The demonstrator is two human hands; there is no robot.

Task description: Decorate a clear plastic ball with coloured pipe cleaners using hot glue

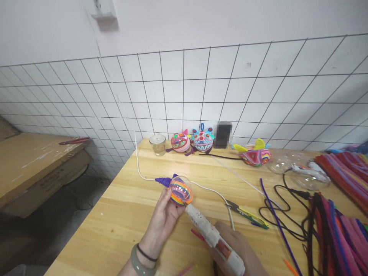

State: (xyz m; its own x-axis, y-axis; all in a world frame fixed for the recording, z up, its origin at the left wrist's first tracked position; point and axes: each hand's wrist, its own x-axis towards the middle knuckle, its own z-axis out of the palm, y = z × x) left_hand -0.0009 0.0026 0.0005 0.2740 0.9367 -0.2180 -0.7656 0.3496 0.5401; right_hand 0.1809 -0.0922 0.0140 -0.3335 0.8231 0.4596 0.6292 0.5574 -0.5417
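Observation:
My left hand (163, 219) is closed around a clear plastic ball (180, 190) wrapped in rainbow-coloured pipe cleaners, with a purple spiral cone sticking out to its left. It holds the ball just above the wooden table (120, 214). My right hand (238, 245) grips a white hot glue gun (214, 237). The gun's nozzle touches the lower right side of the ball. A white cord (211, 190) runs from the gun across the table toward the wall.
Three finished pipe-cleaner figures (202, 141) and a glass jar (157, 144) stand along the tiled wall. Scissors (247, 214), a purple pipe cleaner (276, 220), black cable, clear half-spheres (304, 170) and heaps of coloured pipe cleaners (342, 226) lie at the right. Cardboard boxes (34, 165) sit left.

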